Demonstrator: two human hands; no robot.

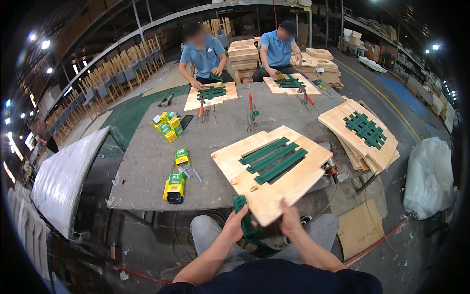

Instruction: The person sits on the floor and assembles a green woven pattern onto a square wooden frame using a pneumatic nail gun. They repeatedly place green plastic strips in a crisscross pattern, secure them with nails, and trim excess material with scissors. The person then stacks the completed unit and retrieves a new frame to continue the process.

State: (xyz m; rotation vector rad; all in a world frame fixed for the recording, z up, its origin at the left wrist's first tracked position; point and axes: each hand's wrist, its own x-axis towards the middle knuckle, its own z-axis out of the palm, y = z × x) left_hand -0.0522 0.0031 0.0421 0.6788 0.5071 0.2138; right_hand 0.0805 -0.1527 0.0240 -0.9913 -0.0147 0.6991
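Left hand (235,227): fingers closed around a dark green woven-fabric strap (239,202), whose folded top rises above the grip and whose loose length hangs between the two hands. Right hand (291,221): gripping the near edge of a pale, stepped-outline wooden panel (230,161), thumb uppermost, other fingers largely hidden. The panel extends forward from both grips; three parallel green bands (278,165) span its central opening. Whether the left hand also touches the panel cannot be told. Forward-left of the left grip, yellow-and-green cardboard boxes (182,158) stand on the grey-covered worktable (142,171). Forward-right of the right grip lies a pile of similar wooden panels (387,131), the uppermost bearing interlaced green bands. Well ahead of both grips, two co-workers in blue shirts (205,61) sit at the far edge.
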